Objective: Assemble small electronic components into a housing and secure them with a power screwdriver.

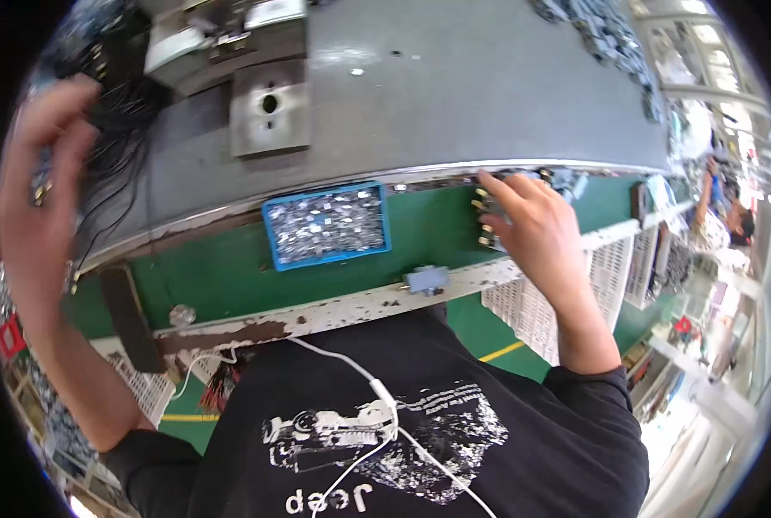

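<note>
My left hand (44, 190) is raised at the far left, smeared by motion. It is beside a tangle of black cables (122, 129), and its grip is too blurred to read. A small piece with a brass-coloured end shows by its palm; whether it is held I cannot tell. At the bench's near edge, right of the middle, my right hand (537, 229) has its thumb and fingers bent round small grey parts with brass-coloured ends (486, 216). The fingers partly cover them. Left of that hand, a blue tray (388, 233) holds many small shiny metal pieces.
A metal fixture block (269, 108) with a round hole stands on the grey bench top (455, 104). One grey part (426, 279) lies on the worn white rail (342, 316). Grey parts (601, 39) are heaped far right. Another person (731, 220) is at the right rim.
</note>
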`<state>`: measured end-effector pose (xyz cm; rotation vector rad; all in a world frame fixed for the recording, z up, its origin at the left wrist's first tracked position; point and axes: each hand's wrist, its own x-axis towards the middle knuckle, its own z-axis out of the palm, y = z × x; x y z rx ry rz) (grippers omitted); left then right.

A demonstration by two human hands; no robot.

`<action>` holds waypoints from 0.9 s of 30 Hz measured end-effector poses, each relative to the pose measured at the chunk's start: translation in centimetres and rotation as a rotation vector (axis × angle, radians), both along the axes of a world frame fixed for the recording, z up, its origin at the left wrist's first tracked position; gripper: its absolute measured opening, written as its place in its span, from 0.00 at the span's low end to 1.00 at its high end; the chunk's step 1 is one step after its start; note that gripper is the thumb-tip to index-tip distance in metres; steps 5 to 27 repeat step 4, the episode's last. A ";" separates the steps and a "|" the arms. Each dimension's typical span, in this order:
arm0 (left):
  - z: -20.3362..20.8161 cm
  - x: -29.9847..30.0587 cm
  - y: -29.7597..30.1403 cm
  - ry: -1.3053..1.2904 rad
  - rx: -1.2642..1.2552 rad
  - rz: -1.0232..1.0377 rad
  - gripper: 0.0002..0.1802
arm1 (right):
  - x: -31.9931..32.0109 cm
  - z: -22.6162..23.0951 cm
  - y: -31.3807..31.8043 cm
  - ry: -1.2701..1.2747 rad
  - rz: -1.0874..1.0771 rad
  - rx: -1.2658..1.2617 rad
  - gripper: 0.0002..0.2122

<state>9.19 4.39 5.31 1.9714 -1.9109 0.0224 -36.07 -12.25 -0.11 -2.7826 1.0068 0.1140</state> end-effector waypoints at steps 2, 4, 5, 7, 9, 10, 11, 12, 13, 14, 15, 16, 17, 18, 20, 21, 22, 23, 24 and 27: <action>-0.9 -3.5 1.5 0.382 0.341 -0.047 0.13 | -0.4 -0.6 -0.2 0.002 -0.010 -0.013 0.24; -1.2 -2.7 3.5 0.298 0.450 -0.179 0.14 | -1.0 -1.7 -0.8 -0.093 -0.018 0.077 0.25; -1.2 -2.7 3.5 0.298 0.450 -0.179 0.14 | -1.0 -1.7 -0.8 -0.093 -0.018 0.077 0.25; -1.2 -2.7 3.5 0.298 0.450 -0.179 0.14 | -1.0 -1.7 -0.8 -0.093 -0.018 0.077 0.25; -1.2 -2.7 3.5 0.298 0.450 -0.179 0.14 | -1.0 -1.7 -0.8 -0.093 -0.018 0.077 0.25; -1.2 -2.7 3.5 0.298 0.450 -0.179 0.14 | -1.0 -1.7 -0.8 -0.093 -0.018 0.077 0.25; -1.2 -2.7 3.5 0.298 0.450 -0.179 0.14 | -1.0 -1.7 -0.8 -0.093 -0.018 0.077 0.25; -1.2 -2.7 3.5 0.298 0.450 -0.179 0.14 | -1.0 -1.7 -0.8 -0.093 -0.018 0.077 0.25; -1.2 -2.7 3.5 0.298 0.450 -0.179 0.14 | -1.0 -1.7 -0.8 -0.093 -0.018 0.077 0.25; -1.2 -2.7 3.5 0.298 0.450 -0.179 0.14 | -1.0 -1.7 -0.8 -0.093 -0.018 0.077 0.25; -1.2 -2.7 3.5 0.298 0.450 -0.179 0.14 | -1.0 -1.7 -0.8 -0.093 -0.018 0.077 0.25; -1.2 -2.7 3.5 0.298 0.450 -0.179 0.14 | -1.0 -1.7 -0.8 -0.093 -0.018 0.077 0.25; -1.2 -2.7 3.5 0.298 0.450 -0.179 0.14 | -1.0 -1.7 -0.8 -0.093 -0.018 0.077 0.25; -1.2 -2.7 3.5 0.298 0.450 -0.179 0.14 | -1.0 -1.7 -0.8 -0.093 -0.018 0.077 0.25; -1.2 -2.7 3.5 0.298 0.450 -0.179 0.14 | -1.0 -1.7 -0.8 -0.093 -0.018 0.077 0.25; -1.2 -2.7 3.5 0.298 0.450 -0.179 0.14 | -1.0 -1.7 -0.8 -0.093 -0.018 0.077 0.25; -1.2 -2.7 3.5 0.298 0.450 -0.179 0.14 | -1.0 -1.7 -0.8 -0.093 -0.018 0.077 0.25; -1.2 -2.7 3.5 0.298 0.450 -0.179 0.14 | -1.0 -1.7 -0.8 -0.093 -0.018 0.077 0.25; -1.2 -2.7 3.5 0.298 0.450 -0.179 0.14 | -1.0 -1.7 -0.8 -0.093 -0.018 0.077 0.25; -1.2 -2.7 3.5 0.298 0.450 -0.179 0.14 | -1.0 -1.7 -0.8 -0.093 -0.018 0.077 0.25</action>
